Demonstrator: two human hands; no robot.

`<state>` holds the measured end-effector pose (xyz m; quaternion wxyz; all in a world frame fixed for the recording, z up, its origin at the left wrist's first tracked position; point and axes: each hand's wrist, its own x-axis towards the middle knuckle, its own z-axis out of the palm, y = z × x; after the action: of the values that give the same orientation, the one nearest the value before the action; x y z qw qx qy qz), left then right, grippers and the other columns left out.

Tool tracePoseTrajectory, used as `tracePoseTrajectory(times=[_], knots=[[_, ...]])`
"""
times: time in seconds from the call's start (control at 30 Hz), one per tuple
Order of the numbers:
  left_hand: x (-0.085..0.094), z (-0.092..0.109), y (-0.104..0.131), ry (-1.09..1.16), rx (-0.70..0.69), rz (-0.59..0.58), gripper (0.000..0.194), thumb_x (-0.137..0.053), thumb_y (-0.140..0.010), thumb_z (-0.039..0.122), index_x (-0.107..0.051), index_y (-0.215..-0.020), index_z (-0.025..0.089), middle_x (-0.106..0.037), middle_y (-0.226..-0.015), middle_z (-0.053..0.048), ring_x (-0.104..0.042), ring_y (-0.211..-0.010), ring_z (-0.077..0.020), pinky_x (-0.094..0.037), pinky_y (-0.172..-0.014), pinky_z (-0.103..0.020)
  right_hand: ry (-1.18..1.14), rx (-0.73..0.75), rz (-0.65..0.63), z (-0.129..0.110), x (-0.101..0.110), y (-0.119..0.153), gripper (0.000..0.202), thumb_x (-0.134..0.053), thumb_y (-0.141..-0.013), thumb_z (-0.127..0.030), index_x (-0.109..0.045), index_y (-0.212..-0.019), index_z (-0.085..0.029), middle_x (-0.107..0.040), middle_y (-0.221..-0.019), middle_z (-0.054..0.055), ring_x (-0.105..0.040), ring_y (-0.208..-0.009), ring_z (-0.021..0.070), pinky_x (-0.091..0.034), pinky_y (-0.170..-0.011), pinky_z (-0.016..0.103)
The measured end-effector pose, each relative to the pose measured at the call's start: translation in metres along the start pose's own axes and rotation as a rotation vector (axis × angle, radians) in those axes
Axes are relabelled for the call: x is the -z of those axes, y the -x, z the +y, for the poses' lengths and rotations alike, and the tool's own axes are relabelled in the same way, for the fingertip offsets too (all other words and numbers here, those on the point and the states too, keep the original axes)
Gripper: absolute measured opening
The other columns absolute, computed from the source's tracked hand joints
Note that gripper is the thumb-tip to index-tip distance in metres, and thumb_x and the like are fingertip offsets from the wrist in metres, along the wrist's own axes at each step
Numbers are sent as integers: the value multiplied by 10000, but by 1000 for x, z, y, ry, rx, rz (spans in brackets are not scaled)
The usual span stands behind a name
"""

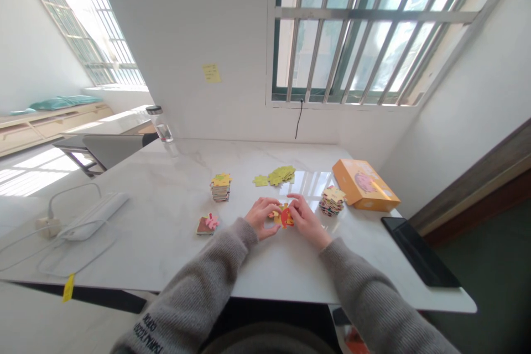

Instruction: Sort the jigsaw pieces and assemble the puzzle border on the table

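Note:
At the middle of the white table, a red and yellow jigsaw puzzle piece (287,218) is between my two hands. My right hand (307,221) pinches its right side with thumb and fingers. From the other side, my left hand (262,218) curls thumb and fingers around the yellow left part, which my fingers partly cover. Just beyond lies a spread of green-backed puzzle pieces (282,175). A tall stack of pieces (221,188) stands to the left, and another stack (332,201) rises near my right hand. Closer on the left sits a low pile with a pink piece (211,222) on top.
An orange box (365,185) with a pink picture rests at the right, beside a black tablet-like slab (418,251) along the edge. A clear bottle (161,124) stands at the back left. A white power strip (97,215) and its cables lie on the left.

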<state>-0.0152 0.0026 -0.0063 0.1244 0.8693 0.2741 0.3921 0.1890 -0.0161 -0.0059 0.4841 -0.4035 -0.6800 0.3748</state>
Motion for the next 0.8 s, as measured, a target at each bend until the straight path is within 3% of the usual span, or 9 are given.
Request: tracePoseTrajectory(times=[0.1,0.27,0.43,0.57,0.63,0.7,0.8], knots=[[0,-3,-1,39,-5,0,263,-727,-711,204,-631,-955,232,-664,-1101,-64,-583,-1047,-245,-481,-975,-430,73,23,-31,-8,1,3,242,-442,-964,-294,-493,-1192,-229,-526,-793,-22,-545,-701,145,-491,-658,287],[3,-7,-4,95,52,133,222,-706,-728,206,-623,-934,213,-666,-1008,-77,-613,-985,-244,-508,-913,-432,326,236,-62,-26,12,9,269,-590,-889,-229,-580,-1158,-234,-564,-1137,93,-567,-1023,216,-531,-814,355],[6,-4,-4,208,76,138,193,-702,-735,213,-611,-905,206,-644,-1013,-78,-620,-1002,-236,-515,-919,-411,417,311,-49,-31,16,11,260,-627,-894,-233,-597,-1152,-251,-584,-1135,96,-554,-1115,246,-510,-927,416],[8,-5,-1,339,119,87,359,-642,-806,288,-562,-1146,202,-636,-1111,-86,-622,-1024,-238,-514,-929,-416,438,357,-18,-34,16,11,233,-625,-886,-216,-596,-1115,-252,-598,-1109,85,-571,-1095,239,-502,-948,415],[6,-11,1,368,138,100,409,-562,-850,319,-512,-1237,195,-616,-1170,-102,-609,-1065,-250,-512,-931,-422,494,393,60,-33,24,10,214,-620,-880,-209,-595,-1089,-248,-594,-1106,86,-566,-1086,241,-487,-959,427],[3,-20,3,253,171,142,377,-537,-844,313,-528,-1200,191,-607,-1159,-111,-584,-1087,-269,-496,-943,-443,590,422,195,-29,40,10,190,-620,-876,-222,-597,-1063,-241,-591,-1098,90,-556,-1069,249,-465,-961,447],[-3,-32,5,-59,240,128,370,-595,-766,265,-568,-1130,203,-609,-1111,-104,-557,-1067,-292,-450,-980,-487,758,385,535,-19,73,12,150,-625,-875,-291,-616,-1010,-226,-584,-1051,90,-533,-1039,263,-426,-958,467]])
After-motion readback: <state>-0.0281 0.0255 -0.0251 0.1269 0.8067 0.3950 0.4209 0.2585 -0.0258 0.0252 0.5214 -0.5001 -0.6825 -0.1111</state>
